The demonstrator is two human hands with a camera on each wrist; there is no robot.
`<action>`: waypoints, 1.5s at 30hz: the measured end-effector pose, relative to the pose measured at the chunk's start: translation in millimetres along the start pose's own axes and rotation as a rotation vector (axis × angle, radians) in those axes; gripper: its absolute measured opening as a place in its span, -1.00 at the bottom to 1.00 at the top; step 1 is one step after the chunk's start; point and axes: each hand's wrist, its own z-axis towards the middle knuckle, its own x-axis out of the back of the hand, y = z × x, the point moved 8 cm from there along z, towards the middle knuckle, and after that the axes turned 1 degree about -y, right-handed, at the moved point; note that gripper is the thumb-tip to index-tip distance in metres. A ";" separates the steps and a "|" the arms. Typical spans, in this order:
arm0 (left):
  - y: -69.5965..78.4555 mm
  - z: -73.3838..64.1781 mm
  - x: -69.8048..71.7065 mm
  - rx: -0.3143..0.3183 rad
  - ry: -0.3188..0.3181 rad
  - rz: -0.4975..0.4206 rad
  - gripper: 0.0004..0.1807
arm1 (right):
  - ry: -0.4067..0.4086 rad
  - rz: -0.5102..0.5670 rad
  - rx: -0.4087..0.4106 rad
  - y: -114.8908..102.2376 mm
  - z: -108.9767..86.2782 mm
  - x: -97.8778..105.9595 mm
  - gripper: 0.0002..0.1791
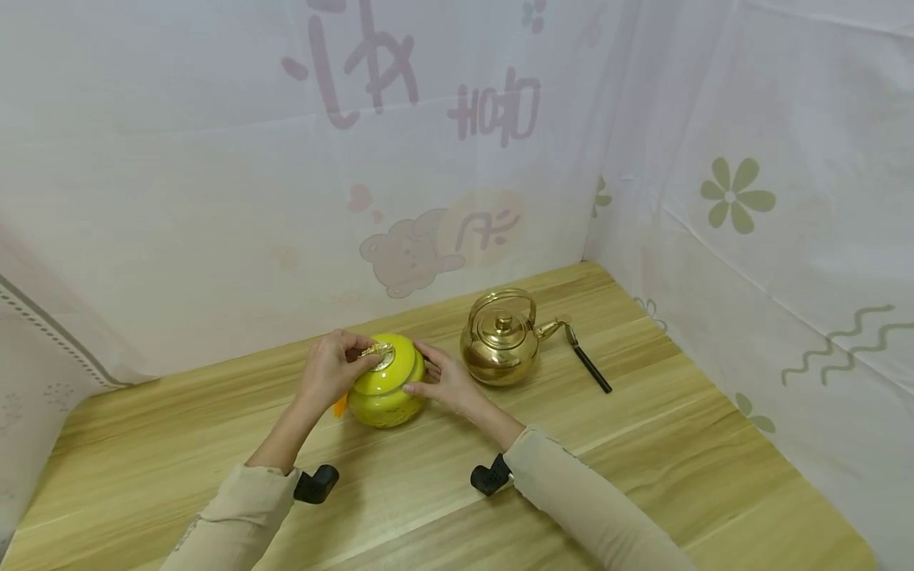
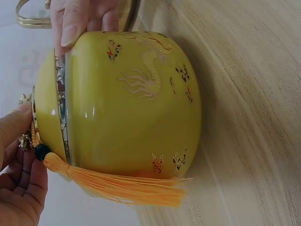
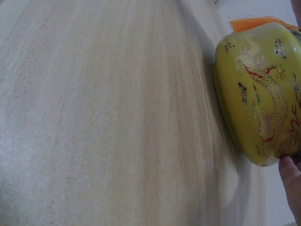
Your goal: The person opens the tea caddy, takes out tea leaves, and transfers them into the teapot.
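A round yellow jar (image 1: 385, 408) with a painted gold dragon stands on the wooden table. Its domed lid (image 1: 405, 363) sits on top, above a shiny metal band at the seam in the left wrist view. My left hand (image 1: 332, 369) pinches the ornate gold knob (image 2: 24, 142) of that lid between thumb and fingers. An orange tassel (image 2: 127, 186) with a dark bead hangs from the knob down the jar's side. My right hand (image 1: 453, 386) holds the jar from the right, thumb at the near rim and fingers around behind, partly hidden by the jar.
Just right of the jar stands a shiny brass teapot (image 1: 500, 363) with a raised hoop handle. A black rod (image 1: 591, 369) with a brass end lies by its spout. White printed cloth (image 1: 214, 198) walls in the back and sides of the wooden table (image 1: 214, 444).
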 end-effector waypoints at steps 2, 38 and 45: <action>-1.1 -0.4 -0.2 0.003 0.002 0.000 -0.81 | -0.003 0.006 -0.003 -0.3 -0.5 -0.5 -0.13; -5.5 -1.2 -3.8 0.054 -0.011 -0.008 -0.77 | 0.006 -0.001 0.000 0.6 -1.2 -0.8 -0.13; -5.1 -1.5 -4.5 0.053 -0.008 -0.004 -0.77 | 0.006 0.002 -0.003 1.7 -0.9 -1.0 -0.13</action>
